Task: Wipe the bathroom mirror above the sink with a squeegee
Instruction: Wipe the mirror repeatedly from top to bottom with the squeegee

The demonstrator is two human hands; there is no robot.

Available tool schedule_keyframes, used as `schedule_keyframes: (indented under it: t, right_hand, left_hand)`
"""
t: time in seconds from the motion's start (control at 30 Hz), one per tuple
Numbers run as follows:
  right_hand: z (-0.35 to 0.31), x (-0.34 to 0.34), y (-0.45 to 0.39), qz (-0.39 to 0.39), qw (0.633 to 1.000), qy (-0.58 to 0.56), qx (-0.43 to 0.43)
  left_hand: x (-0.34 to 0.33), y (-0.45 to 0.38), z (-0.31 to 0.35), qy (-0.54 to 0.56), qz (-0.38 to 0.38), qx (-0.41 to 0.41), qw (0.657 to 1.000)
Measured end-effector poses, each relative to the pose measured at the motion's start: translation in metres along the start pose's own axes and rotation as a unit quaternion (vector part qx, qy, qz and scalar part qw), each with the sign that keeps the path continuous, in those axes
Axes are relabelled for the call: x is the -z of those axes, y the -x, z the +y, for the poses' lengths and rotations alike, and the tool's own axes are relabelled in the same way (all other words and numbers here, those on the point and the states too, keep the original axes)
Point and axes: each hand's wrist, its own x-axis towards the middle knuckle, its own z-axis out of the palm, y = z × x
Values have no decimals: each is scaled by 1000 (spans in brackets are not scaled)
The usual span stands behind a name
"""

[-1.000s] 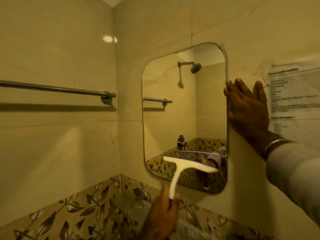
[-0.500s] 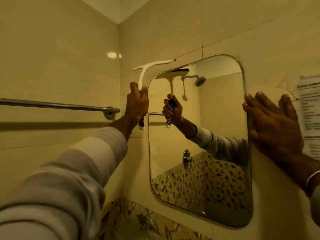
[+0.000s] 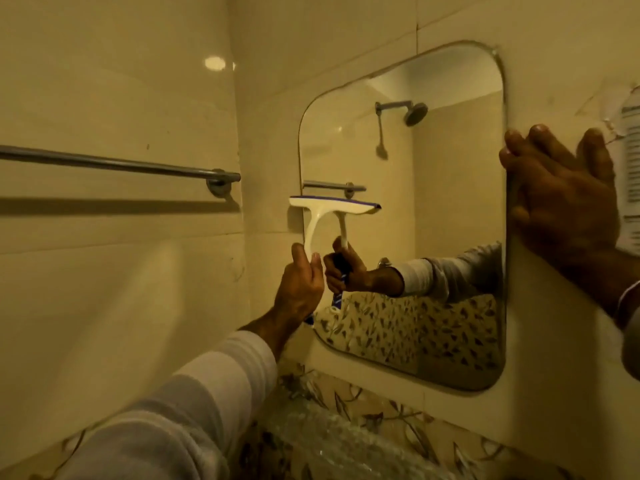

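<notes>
Squeegee (image 3: 327, 209) white, blade level against the mirror (image 3: 433, 216) at its left edge, about mid-height. Left hand (image 3: 301, 285) clamped round the handle below the blade. Right hand (image 3: 564, 199) flat, fingers spread, pressed on the mirror's right edge.

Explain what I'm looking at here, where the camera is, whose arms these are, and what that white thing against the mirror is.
The camera sits on a person's head and looks forward, so the two arms reaching in are that person's own. There is no machine. The left hand grips the handle of a white squeegee with a blue edge; its blade lies level at the left edge of the mirror, about halfway up. The right hand rests flat, fingers open, at the mirror's right edge, holding nothing. The hand, sleeve and shower head inside the glass are only reflections. On the left wall is a metal towel rail; a printed notice hangs at the far right.
</notes>
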Motion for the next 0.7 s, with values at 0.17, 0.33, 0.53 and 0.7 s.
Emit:
schedule_keyframes:
  t: [0.17,0.33,0.53,0.7]
  right_hand:
    - [0,0,1,-7,1000,-7,-4]
    - [2,-3,1,-3,1000,-8,-3]
    - [1,-1,2,9,1000,-16,-3]
    - [0,2,1,10,1000,-17,-1]
  left_hand:
    - [-11,79,-19,-40,-63,57,996]
    - [4,156,-31,-66,-144,91,983]
    - [14,203,-52,-85,-180,124,972]
    - [26,205,-51,-114,-202,108,967]
